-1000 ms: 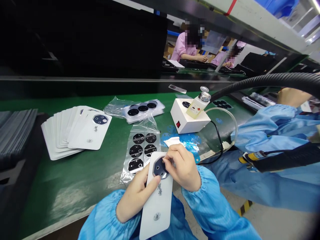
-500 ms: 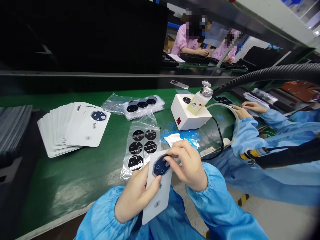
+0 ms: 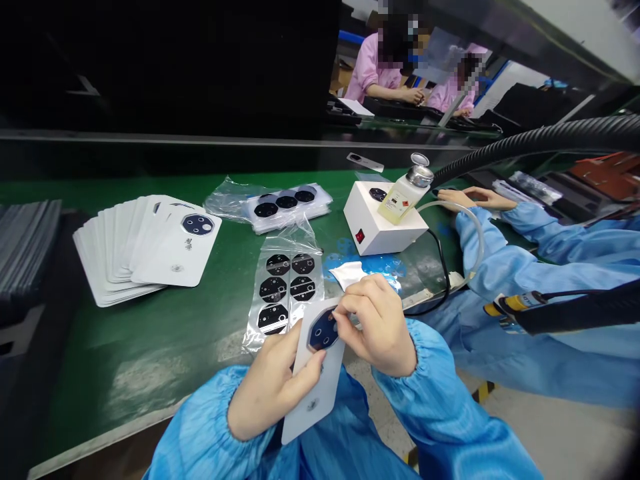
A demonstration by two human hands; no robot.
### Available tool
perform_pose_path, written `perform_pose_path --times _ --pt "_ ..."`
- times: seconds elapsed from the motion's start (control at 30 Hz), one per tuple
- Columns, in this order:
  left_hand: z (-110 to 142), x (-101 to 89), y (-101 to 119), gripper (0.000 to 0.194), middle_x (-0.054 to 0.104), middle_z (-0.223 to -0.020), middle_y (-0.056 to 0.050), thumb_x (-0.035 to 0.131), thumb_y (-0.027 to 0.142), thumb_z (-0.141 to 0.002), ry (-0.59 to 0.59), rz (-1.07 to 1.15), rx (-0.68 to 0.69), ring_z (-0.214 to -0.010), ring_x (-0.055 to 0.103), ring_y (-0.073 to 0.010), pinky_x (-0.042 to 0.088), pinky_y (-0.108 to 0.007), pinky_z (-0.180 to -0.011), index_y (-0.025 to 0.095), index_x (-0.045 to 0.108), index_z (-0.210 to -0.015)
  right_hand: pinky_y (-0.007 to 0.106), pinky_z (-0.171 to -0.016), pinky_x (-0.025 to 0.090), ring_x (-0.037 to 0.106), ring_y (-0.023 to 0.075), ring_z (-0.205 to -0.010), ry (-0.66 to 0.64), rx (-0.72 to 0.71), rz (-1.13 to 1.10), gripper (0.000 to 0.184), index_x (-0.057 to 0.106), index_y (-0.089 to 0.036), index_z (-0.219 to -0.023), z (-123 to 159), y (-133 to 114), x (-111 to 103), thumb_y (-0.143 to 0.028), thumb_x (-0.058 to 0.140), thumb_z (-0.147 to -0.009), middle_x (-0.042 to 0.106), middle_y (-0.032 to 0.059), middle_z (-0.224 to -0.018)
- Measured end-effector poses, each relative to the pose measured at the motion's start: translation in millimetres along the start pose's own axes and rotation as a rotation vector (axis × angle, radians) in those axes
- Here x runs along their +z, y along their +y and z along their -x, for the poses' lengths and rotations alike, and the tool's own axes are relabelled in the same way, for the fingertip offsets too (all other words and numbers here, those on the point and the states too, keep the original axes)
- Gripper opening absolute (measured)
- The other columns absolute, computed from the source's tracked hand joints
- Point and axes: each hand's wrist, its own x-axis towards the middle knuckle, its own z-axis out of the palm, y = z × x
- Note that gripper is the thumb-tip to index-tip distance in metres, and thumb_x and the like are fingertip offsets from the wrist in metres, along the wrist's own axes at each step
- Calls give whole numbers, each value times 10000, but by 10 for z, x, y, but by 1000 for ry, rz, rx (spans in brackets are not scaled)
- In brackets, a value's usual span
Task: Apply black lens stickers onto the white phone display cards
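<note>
**Q:** What do the hands hold?

**A:** Nearest, at 6 o'clock, the left hand (image 3: 273, 393) grips a white card (image 3: 313, 408) from below, its thumb lying across the face. The right hand (image 3: 377, 327) is closed narrow, its fingertips (image 3: 345, 319) pinching a dark octagonal lens cover (image 3: 323, 331) that sits against the card's upper end.

**Q:** What lies just beyond?

**A:** On the green bench (image 3: 150, 340), at 11 o'clock from the hands, a clear film sheet (image 3: 273, 290) carries six round black covers. A white wipe (image 3: 347, 275) lies at 12 o'clock. At 10 o'clock spreads a fan of white cards (image 3: 150, 250). At 1 o'clock a dispenser bottle (image 3: 406, 190) stands on a white box (image 3: 373, 223) with a red switch.

**Q:** And farthest?

**A:** At 2 o'clock, a blue-sleeved co-worker's hands (image 3: 463, 198) reach across the bench. At 12 o'clock, two people in pink smocks (image 3: 373, 70) sit at a far bench.
</note>
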Motion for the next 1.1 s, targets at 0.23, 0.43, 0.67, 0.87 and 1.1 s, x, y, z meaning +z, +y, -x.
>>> perform_pose_path --times 0.23,0.43,0.67,0.87,1.1 --pt "0 9 -29 176 656 -783 -13 478 216 -841 8 32 -22 -603 577 -140 463 -236 -642 179 578 -981 313 -604 403 512 142 -672 -27 -44 39 100 462 -191 -802 -28 -1 11 -102 509 -795 565 21 -707" --pt "14 18 -28 133 603 -663 14 479 227 -837 -6 110 -63 -549 535 -124 450 -224 -589 170 576 -907 314 -609 392 510 134 -645 -60 -40 33 105 459 -188 -771 -37 7 19 -92 497 -787 574 9 -681" --pt "-3 42 -72 240 639 -809 -16 479 241 -856 -1 231 -151 -701 607 -154 479 -231 -638 172 554 -1073 320 -626 378 501 126 -619 -125 -17 -5 117 449 -188 -738 14 5 50 -79 481 -766 575 -1 -654" --pt "-21 89 -120 574 569 -1215 -96 484 260 -872 39 345 -222 -854 639 -178 519 -266 -718 227 227 -1384 334 -665 346 491 112 -607 -172 18 2 115 440 -189 -728 67 -45 30 -82 445 -770 549 -23 -646" --pt "-36 136 -141 737 544 -1262 -71 467 158 -843 77 362 -244 -791 635 -168 505 -315 -789 300 72 -1448 335 -676 328 457 108 -605 -210 6 -89 88 431 -185 -755 162 -154 -32 -102 437 -785 531 -21 -652"
